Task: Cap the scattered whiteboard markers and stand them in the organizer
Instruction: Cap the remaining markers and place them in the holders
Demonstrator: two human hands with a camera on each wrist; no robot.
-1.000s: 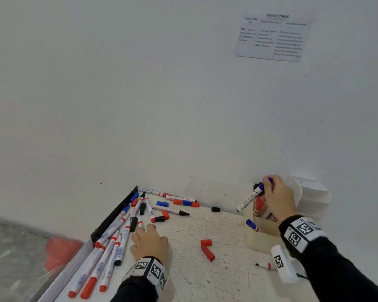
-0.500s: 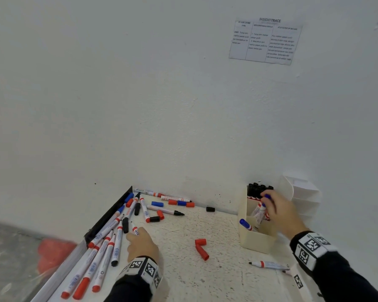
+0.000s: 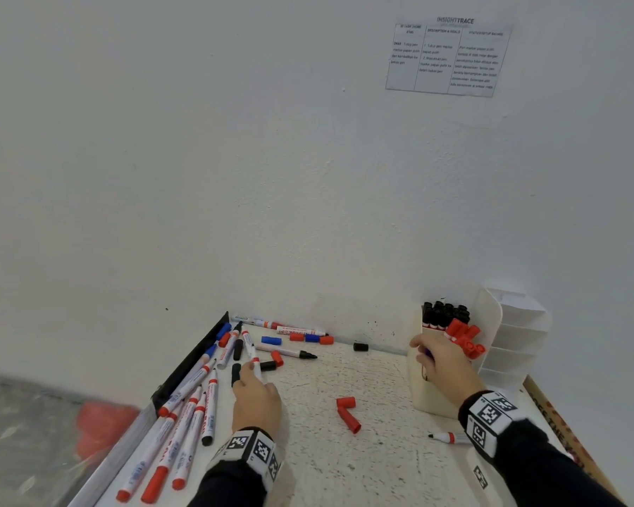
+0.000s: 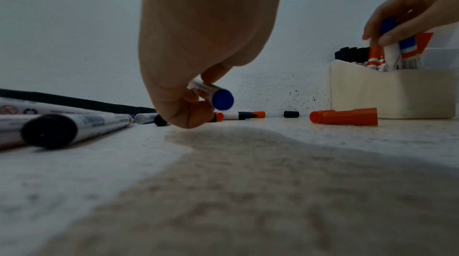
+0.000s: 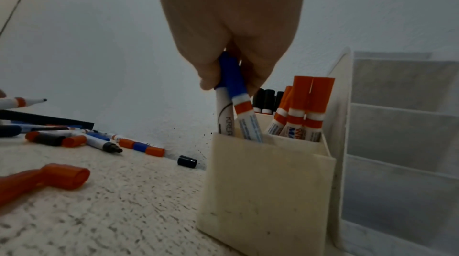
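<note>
a person's right hand point(image 5: 231, 30) is lowering a blue-capped marker point(image 5: 231, 77) into the front compartment of a cream plastic organizer point(image 5: 263, 187), fingers and thumb clamped round its cap. a second ago this marker was being held tilted above the organizer; now its barrel is sitting inside, beside another marker with a red band. that means one more capped marker is almost stowed, and only the release seems left. red-capped markers point(image 5: 308, 107) are leaning in the compartment behind it, and black-capped markers point(image 3: 443, 312) are standing at the back, near the wall.

the left hand point(image 3: 255, 397), which was lying flat by the marker pile, is now pinching a blue-ended marker point(image 4: 218, 96) between thumb and fingertips, lifting its end just off the speckled tabletop point(image 3: 344, 466). this looks like the next one being fetched.

many markers are lying uncapped along the table's left edge, against a black strip point(image 3: 194, 360). loose caps are lying scattered: two red caps point(image 3: 348, 413) in the open middle, a black cap point(image 3: 360, 347) near the wall. the middle of the table is offering the freest path between the hands; the wall is closing off the far side, and the organizer is sitting close to the right edge.
</note>
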